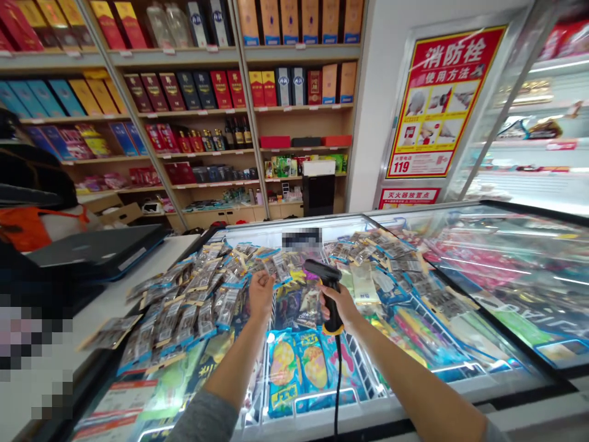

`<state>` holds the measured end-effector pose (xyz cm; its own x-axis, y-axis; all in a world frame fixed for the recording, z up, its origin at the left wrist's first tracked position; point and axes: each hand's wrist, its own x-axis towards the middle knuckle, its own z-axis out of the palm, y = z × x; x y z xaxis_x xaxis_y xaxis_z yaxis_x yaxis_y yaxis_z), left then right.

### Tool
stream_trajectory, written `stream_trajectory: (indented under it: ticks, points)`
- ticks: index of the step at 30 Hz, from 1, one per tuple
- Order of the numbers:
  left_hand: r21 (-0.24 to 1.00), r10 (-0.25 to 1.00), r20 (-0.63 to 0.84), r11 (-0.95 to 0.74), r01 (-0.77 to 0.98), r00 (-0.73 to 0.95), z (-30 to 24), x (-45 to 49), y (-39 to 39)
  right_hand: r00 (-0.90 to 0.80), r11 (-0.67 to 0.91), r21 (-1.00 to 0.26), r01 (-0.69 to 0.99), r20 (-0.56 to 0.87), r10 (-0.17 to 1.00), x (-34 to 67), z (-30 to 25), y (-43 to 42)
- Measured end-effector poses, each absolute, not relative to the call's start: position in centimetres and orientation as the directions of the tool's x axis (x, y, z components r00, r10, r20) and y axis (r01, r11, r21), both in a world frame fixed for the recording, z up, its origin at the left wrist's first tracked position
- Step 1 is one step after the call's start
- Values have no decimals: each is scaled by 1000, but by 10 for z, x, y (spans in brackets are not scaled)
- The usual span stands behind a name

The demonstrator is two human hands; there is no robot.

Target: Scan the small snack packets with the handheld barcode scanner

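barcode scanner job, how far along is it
Nothing clearly looks finished: no packets sit set apart as done. In hand: the right hand grips a black barcode scanner, its cable hanging down, and the left hand is raised beside the packets. Left: the packets lying heaped in the chest freezer.

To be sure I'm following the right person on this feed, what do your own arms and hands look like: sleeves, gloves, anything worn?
The left hand and right hand are bare, with no gloves. The left grey sleeve and right grey sleeve stop short of the wrists, leaving the forearms bare. No watch or bracelet shows.
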<state>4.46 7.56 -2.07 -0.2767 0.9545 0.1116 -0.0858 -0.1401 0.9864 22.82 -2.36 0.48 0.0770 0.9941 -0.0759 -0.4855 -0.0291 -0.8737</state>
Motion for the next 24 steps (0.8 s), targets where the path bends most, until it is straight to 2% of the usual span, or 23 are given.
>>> stream_trajectory:
  ticks: [5,10,12,14,17,18,20,24]
  points:
    - [985,987,144,-150,-81,-69,-25,84,90,263,111,-737,-667,-94,960,272,-1,-11]
    - [987,990,136,-131,-94,45,-8,183,122,404,247,-650,-719,-102,909,289,2,-3]
    - [991,987,136,-136,-13,81,2,221,133,448,276,-639,-718,-121,886,293,4,1]
    - [948,966,221,-245,204,134,9,247,140,495,310,-633,-709,-135,858,297,5,4]
    - [722,873,339,-480,498,350,12,267,143,542,336,-631,-700,-163,824,301,6,8]
    - [661,842,346,-532,530,414,11,269,143,544,330,-630,-703,-178,820,302,6,9]
    - [615,801,359,-589,524,479,9,269,140,530,305,-626,-718,-207,822,301,7,10]
    - [685,791,424,-599,415,442,16,250,130,485,251,-632,-734,-228,844,301,7,9]
